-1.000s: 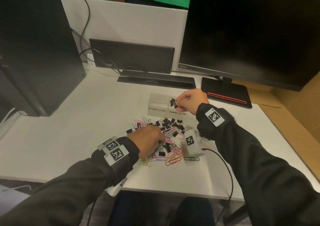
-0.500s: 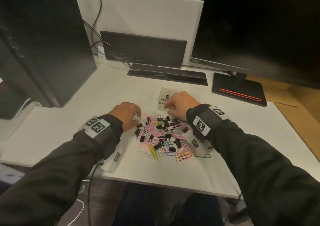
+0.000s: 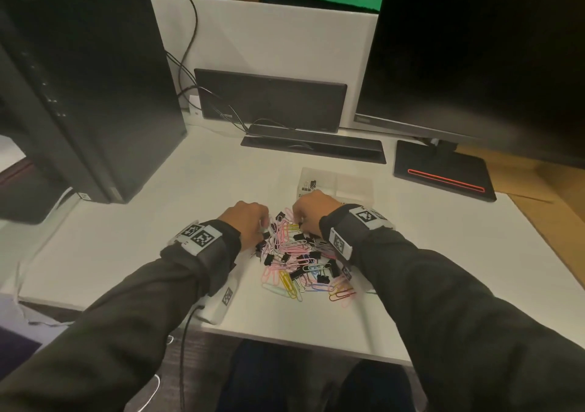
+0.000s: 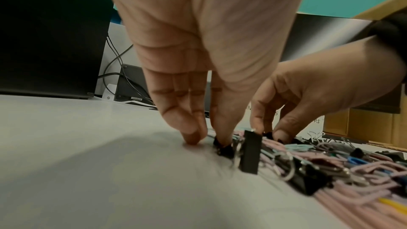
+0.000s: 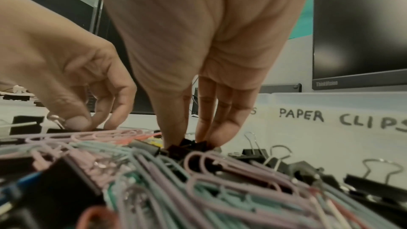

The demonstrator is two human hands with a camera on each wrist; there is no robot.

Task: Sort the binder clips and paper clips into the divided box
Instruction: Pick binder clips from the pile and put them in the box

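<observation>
Fingers (image 4: 222, 128) of the left hand (image 3: 247, 221) pinch a black binder clip (image 4: 223, 146) at the left edge of the pile (image 3: 300, 263); fingers (image 5: 176, 124) of the right hand (image 3: 313, 210) pinch another black binder clip (image 5: 187, 145) at the pile's far edge. The pile, mixed black binder clips and coloured paper clips too tangled to count, lies on a white worktop (image 3: 126, 237) between the two wrists. Just beyond the right hand stands one clear divided box (image 3: 348, 183), lettered "PAPER CLIPS" on its right half, with a few binder clips (image 3: 309, 184) in its left compartment. Farther out: one computer tower (image 3: 79, 79) at left, one small dark screen (image 3: 269, 98) and cables against a white partition, and one monitor (image 3: 474, 47) on a stand at right.
</observation>
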